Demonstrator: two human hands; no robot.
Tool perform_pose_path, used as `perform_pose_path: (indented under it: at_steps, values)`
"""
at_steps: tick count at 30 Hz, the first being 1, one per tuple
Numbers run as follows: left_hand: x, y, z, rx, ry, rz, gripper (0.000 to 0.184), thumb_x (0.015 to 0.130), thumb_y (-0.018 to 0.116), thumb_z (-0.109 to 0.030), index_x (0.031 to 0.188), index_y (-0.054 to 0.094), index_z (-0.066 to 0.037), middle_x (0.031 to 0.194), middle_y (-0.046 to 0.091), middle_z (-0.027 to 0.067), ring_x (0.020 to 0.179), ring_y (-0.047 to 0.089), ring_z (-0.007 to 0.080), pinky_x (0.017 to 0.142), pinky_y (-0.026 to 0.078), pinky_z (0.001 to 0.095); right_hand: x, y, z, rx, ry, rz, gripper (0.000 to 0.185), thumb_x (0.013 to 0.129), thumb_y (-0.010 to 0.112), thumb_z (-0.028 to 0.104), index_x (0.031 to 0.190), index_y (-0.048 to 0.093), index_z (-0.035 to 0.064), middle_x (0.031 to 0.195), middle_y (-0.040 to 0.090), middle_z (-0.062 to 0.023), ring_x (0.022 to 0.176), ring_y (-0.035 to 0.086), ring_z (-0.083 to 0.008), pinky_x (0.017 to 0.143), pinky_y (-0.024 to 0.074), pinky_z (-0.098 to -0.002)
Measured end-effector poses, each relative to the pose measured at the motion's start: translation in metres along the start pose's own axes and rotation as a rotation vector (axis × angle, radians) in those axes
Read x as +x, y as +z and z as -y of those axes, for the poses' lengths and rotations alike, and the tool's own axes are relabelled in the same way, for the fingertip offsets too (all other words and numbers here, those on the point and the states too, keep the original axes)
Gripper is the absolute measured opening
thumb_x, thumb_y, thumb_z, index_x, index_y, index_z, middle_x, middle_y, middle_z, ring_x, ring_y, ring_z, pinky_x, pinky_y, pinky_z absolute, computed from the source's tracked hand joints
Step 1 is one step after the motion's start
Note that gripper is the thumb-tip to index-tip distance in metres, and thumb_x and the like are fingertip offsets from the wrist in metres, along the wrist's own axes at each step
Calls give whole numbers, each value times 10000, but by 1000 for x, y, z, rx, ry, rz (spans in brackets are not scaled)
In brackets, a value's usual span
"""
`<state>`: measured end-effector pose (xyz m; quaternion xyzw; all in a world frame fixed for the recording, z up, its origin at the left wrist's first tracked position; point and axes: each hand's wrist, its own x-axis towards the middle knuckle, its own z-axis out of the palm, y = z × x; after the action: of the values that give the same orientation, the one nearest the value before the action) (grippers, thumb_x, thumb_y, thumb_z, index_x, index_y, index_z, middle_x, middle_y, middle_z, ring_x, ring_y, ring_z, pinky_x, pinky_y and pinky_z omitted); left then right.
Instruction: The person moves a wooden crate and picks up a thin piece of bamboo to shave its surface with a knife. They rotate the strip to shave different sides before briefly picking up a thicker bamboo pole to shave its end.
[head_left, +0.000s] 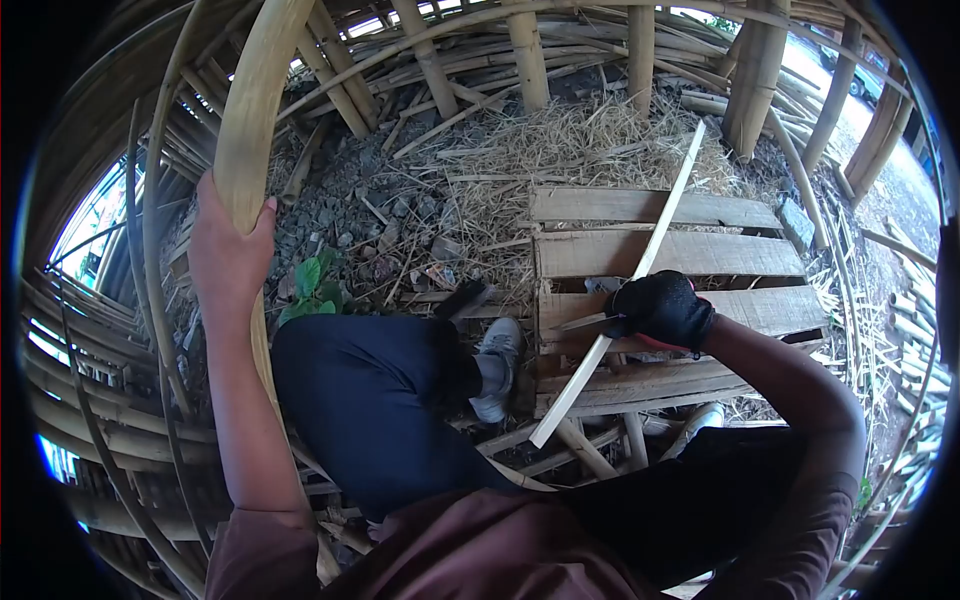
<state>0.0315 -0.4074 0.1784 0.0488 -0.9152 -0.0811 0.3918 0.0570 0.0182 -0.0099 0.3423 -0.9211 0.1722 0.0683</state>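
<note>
My bare left hand (230,250) is wrapped round a thick bamboo pole (252,110) that rises at the left and runs down past my forearm. On the right, my right hand (660,308) wears a black glove and is closed on a long, pale wooden strip (665,215). The strip lies diagonally over a slatted wooden pallet (680,252), its lower end past the pallet's front left corner. A shorter thin piece (582,323) sticks out to the left from the gloved fist; what it is cannot be made out.
My bent leg (350,390) and grey shoe (497,370) are left of the pallet. Gravel (370,210), a green plant (312,285) and dry straw (580,140) cover the ground. Bamboo posts (527,60) stand behind. Cut bamboo pieces (915,330) lie at the far right.
</note>
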Motion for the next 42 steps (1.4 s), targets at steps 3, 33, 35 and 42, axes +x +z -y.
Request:
perform_pose_path:
  at_steps: [3, 33, 35, 42]
  values:
    - [-1, -1, 0, 2, 7, -3, 613, 821, 695, -240, 1335, 414, -61, 1113, 633, 232, 1043, 605, 409, 879, 474, 458, 1, 1, 4, -37, 5, 4, 296, 791, 690, 445, 850, 682, 155, 776, 662, -54, 754, 666, -264, 655, 520, -383]
    - [-33, 9, -23, -347, 524, -393, 396, 888, 553, -70, 1281, 518, -109, 1286, 561, 124, 1201, 546, 329, 1024, 410, 440, 4, 0, -21, 1, 86, -123, 270, 782, 712, 369, 881, 707, 118, 888, 692, -65, 817, 675, -264, 727, 538, -368]
    - [-55, 55, -31, -747, 591, -117, 306, 895, 494, 3, 1172, 593, -79, 1207, 609, 116, 1161, 578, 294, 1004, 431, 401, 6, -5, -17, -31, 133, -88, 273, 766, 730, 360, 891, 716, 118, 904, 699, -62, 827, 679, -255, 738, 541, -357]
    - [-97, 346, 75, -947, -79, 589, 244, 902, 449, 11, 1078, 618, 9, 1061, 668, 117, 960, 643, 195, 839, 503, 313, 6, 0, -20, -1, 124, -89, 262, 713, 776, 344, 851, 726, 126, 854, 697, -71, 776, 677, -264, 694, 543, -363]
